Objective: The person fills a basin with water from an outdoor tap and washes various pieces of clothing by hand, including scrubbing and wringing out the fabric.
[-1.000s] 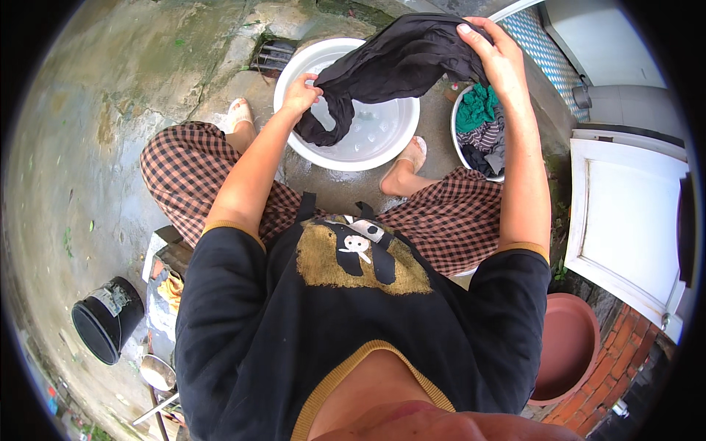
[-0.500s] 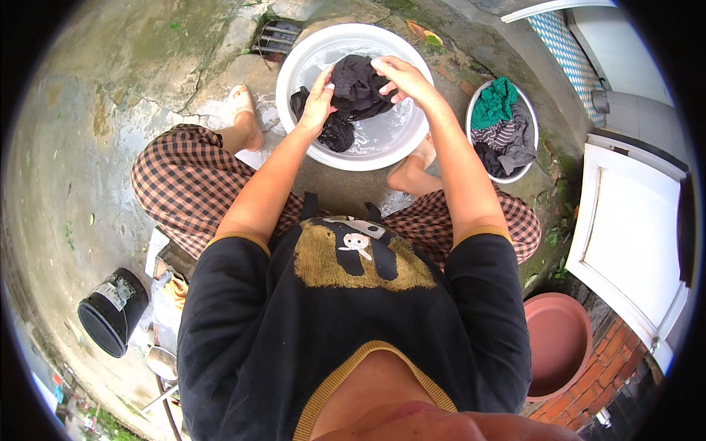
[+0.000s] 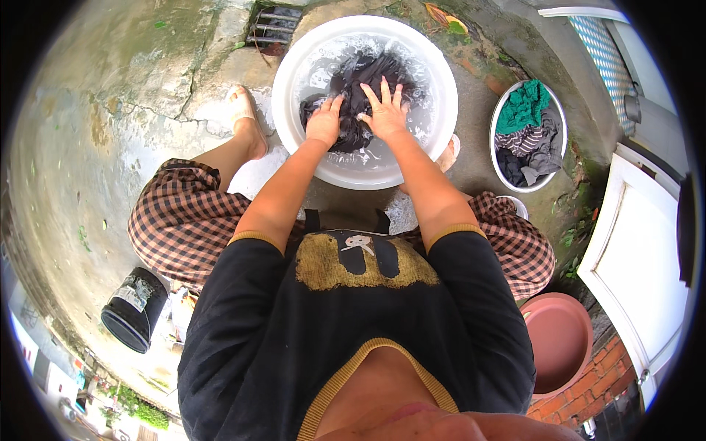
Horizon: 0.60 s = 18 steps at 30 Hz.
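My left hand [image 3: 323, 125] and right hand [image 3: 384, 112] are resting open, fingers spread, on the black cloth [image 3: 358, 73], which is lying in water inside the white basin [image 3: 364, 180]. My right forearm [image 3: 425, 176] is partly hiding my right foot [image 3: 449, 153]. Nearby, a smaller tub [image 3: 546, 179] is holding clothes (green on top [image 3: 523, 105]), and a drain grate [image 3: 275, 28] is sitting beyond my left foot [image 3: 247, 126].
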Available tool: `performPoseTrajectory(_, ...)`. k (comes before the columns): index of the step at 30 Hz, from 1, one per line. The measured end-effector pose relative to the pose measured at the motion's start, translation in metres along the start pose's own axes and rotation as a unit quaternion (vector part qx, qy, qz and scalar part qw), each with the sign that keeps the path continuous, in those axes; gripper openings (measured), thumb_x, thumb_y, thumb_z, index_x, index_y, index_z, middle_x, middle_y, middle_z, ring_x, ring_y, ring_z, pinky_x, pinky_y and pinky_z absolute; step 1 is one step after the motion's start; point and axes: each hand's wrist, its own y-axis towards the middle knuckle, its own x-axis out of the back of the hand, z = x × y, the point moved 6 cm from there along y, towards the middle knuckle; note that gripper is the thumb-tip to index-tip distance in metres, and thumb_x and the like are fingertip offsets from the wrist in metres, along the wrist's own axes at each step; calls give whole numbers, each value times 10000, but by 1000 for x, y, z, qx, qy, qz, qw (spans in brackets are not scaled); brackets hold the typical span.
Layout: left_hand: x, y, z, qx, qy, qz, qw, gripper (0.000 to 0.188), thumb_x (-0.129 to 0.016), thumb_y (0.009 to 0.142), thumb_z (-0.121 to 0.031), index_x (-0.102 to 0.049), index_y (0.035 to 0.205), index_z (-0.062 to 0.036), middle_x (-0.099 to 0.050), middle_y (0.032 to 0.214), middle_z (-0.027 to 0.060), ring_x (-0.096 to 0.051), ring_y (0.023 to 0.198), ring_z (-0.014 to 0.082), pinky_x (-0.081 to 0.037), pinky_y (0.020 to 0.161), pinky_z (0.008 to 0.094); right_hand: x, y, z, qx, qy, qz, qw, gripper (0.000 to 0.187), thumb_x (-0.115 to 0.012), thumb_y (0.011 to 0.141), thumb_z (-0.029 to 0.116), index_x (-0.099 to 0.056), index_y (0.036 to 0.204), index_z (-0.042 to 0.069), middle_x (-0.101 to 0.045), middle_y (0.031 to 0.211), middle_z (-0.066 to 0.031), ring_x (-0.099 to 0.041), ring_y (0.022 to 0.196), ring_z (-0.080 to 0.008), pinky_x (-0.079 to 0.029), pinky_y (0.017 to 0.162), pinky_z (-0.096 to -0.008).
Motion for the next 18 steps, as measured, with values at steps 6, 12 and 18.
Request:
performPoseTrajectory(6,13,19,-5,-38,13,-26,999,428,-560,755,-27,-578,1169,-136,-598,1096,168,-595,971,340,-471,859,414,-42,33,-35,-53,-69,81,993,761,-681,775,331,-272,1417,337,-203,1501,-116,-225,1366,-354,-280,1034,-586)
performPoseTrajectory(12,29,37,16,102,-107,39,988,346,-717,726,-243,-664,994,-31,-654,970,189,-625,934,325,-480,845,366,-17,36,-39,-113,136,94,980,710,-738,687,299,-450,1330,210,-593,1194,-140,-541,1140,-313,-411,978,-397)
performPoseTrajectory(18,79,27,-2,188,-718,35,669,334,-549,913,-213,-523,1189,-27,-619,1070,116,-611,958,245,-533,804,456,11,24,-92,-46,574,-73,814,477,-833,562,107,-612,979,42,-615,865,-56,-578,832,-195,-468,769,-312)
